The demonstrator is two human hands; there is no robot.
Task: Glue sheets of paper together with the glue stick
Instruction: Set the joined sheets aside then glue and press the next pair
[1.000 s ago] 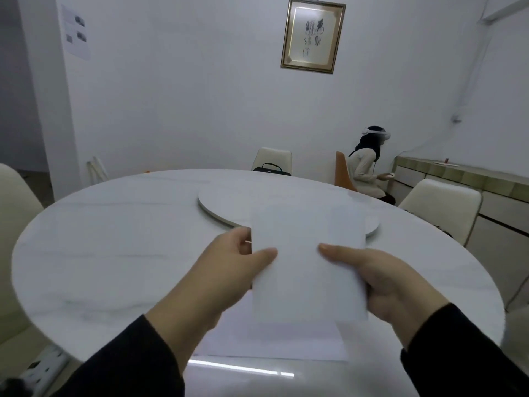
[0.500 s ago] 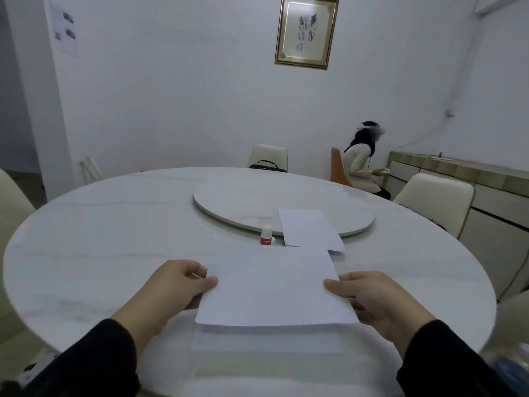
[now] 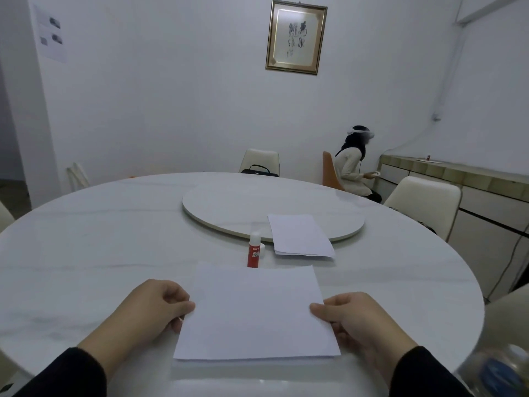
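Observation:
A white paper sheet (image 3: 253,313) lies flat on the round white table (image 3: 100,253), close to the near edge. My left hand (image 3: 156,306) pinches its left edge and my right hand (image 3: 353,319) pinches its right edge. A red glue stick (image 3: 254,250) with a white cap stands upright just beyond the sheet. A small white object, perhaps a cap, sits beside the stick. To the right of the glue stick a stack of white paper (image 3: 300,236) rests half on the turntable.
A round turntable (image 3: 229,207) sits at the table's centre. Cream chairs (image 3: 423,202) stand around the table. A person (image 3: 353,164) sits at the back right beside a long sideboard (image 3: 463,179). A clear bottle (image 3: 498,371) is at the lower right corner.
Both hands have lowered the sheet from upright in front of me to flat on the table near the edge. The glue stick and paper stack behind it came into view.

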